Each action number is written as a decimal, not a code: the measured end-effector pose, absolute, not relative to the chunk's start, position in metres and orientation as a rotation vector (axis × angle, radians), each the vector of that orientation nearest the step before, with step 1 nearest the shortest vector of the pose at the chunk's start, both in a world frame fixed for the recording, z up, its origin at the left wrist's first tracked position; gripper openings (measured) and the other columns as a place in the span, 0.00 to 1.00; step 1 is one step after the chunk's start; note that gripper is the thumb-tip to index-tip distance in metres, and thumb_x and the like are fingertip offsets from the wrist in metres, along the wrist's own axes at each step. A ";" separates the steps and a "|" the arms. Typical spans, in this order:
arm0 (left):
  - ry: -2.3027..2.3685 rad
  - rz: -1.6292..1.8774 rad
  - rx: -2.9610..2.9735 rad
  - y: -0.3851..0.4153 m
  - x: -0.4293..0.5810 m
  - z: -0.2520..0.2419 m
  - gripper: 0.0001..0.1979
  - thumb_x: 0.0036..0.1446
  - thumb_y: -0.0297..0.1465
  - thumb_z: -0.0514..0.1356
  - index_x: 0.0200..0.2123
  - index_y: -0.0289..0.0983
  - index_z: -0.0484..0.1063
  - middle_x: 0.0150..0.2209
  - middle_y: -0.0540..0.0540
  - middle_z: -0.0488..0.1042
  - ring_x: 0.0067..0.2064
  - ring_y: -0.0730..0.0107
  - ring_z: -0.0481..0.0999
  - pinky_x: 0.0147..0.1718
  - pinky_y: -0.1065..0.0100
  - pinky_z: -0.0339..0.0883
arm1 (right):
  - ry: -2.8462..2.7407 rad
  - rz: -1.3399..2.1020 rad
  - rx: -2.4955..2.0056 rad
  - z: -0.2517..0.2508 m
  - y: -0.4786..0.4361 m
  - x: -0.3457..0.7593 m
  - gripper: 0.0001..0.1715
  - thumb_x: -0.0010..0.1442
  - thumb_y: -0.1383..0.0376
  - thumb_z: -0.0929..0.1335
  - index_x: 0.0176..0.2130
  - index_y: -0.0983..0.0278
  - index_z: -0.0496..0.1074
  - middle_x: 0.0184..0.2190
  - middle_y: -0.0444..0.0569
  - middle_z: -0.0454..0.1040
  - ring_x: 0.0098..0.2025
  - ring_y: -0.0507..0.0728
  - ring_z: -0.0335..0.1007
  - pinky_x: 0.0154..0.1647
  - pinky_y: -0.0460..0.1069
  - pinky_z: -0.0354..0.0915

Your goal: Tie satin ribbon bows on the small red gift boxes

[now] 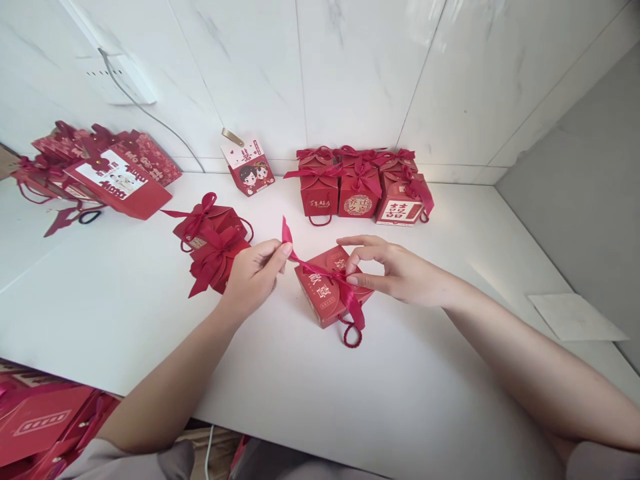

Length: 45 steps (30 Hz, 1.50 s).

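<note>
A red gift box with pale lettering lies in front of me on the white table. Dark red ribbon crosses its top, and a cord handle loop rests on the table at its near side. My left hand pinches one ribbon end between thumb and forefinger, drawing it taut up and left of the box. With thumb and forefinger closed on the ribbon at the middle of the box top, my right hand keeps its other fingers stretched out. Another ribbon tail hangs over the near edge.
Two ribboned red boxes stand beside my left hand. Several more boxes line the tiled wall. A box with cartoon figures and a pile of red boxes are further left. White paper lies at right; red bags sit below the edge.
</note>
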<state>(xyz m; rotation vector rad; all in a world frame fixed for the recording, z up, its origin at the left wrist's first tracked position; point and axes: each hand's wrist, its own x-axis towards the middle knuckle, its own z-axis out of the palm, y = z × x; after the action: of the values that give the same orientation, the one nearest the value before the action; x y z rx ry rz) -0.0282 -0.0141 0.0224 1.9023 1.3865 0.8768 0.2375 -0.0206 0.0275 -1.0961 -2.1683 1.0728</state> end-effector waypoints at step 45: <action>1.102 0.461 2.014 -0.024 -0.020 0.033 0.18 0.63 0.40 0.55 0.24 0.35 0.65 0.20 0.55 0.56 0.22 0.79 0.52 0.22 0.71 0.47 | -2.027 1.420 -0.775 0.017 -0.011 0.232 0.17 0.64 0.54 0.66 0.29 0.62 0.69 0.59 0.51 0.63 0.66 0.63 0.52 0.58 0.57 0.59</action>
<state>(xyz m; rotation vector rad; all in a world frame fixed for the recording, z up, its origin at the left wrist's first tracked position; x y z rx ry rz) -0.0200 -0.0243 0.0333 2.0139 1.1018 0.4611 0.2320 -0.0105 0.0168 -0.7748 -2.0273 1.4204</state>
